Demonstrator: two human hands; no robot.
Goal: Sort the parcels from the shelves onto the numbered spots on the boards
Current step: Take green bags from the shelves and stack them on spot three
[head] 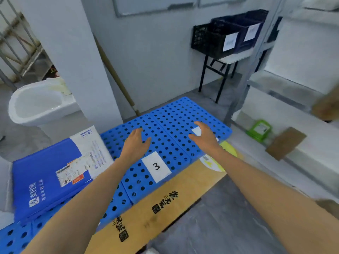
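Note:
Blue perforated boards (176,116) lie on the floor in front of me. A white label with the number 3 (156,166) sits on the near middle board. My left hand (136,143) hovers over the board just behind that label, fingers relaxed and holding nothing. My right hand (204,135) hovers over the right board, partly hiding another white label (196,130); it holds nothing. A blue and white parcel (55,173) with a shipping label lies on the left board. Brown parcels (285,143) rest on the shelf at the right.
A flattened brown cardboard sheet (165,202) with black print lies along the boards' near edge. A grey metal shelf frame (256,57) stands at right, with a green packet (260,130) low on it. Black crates (225,36) sit on a folding table behind. A white pillar (73,61) rises at left.

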